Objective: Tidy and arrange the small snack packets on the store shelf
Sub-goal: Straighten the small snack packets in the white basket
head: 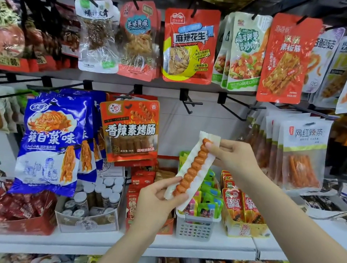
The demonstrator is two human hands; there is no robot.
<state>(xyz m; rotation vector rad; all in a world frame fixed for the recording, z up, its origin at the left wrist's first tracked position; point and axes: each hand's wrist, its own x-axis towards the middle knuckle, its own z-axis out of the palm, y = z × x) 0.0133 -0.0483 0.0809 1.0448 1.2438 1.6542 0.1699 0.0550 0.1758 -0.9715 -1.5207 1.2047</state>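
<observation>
Mid-task. Long clear packet (193, 167) with orange twisted stick held up in front of shelf (197, 248), above white basket (196, 228). Left hand (157, 197) pinching bottom end, right hand (232, 153) pinching top edge, fingers curled on both. Not yet placed anywhere. Two bare hooks (188, 105) just above look like candidates. Hanging rows mostly orderly; shelf boxes look loosely sorted, likely work left.

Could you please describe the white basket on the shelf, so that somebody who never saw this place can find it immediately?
Start at the white shelf board under the hanging packets. The white basket stands near its middle, directly below the long packet held in both hands. Unlike the cardboard boxes beside it, it is plastic with perforated walls and holds small green and pink packets.
</observation>
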